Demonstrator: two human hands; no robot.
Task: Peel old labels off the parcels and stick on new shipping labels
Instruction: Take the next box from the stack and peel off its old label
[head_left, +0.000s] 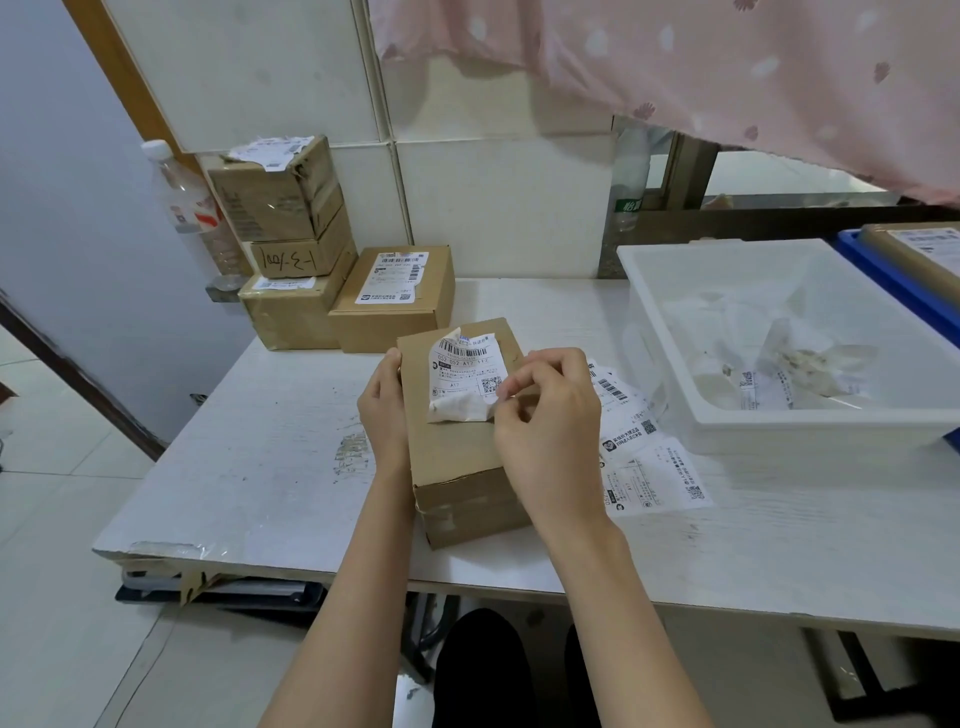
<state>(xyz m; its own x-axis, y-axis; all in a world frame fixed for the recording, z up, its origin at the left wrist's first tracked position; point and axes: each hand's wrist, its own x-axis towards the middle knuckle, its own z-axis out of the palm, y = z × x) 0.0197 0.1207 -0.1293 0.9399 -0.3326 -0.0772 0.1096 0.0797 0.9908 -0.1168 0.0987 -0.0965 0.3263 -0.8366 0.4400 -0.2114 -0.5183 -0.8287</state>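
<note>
A brown cardboard parcel (457, 457) lies in the middle of the white table (270, 467). On its top is a white shipping label (465, 376), crumpled and lifted along its lower edge. My left hand (384, 410) grips the parcel's left side. My right hand (550, 421) pinches the label's lower right corner between thumb and forefinger. Loose white labels (644, 457) lie on the table just right of the parcel, partly hidden by my right hand.
A stack of cardboard boxes (291, 244) and one labelled box (395, 296) stand at the back left by the tiled wall. A white plastic bin (675, 374) with crumpled paper scraps sits at the right, a blue crate (893, 286) behind it. A pink curtain (727, 67) hangs above.
</note>
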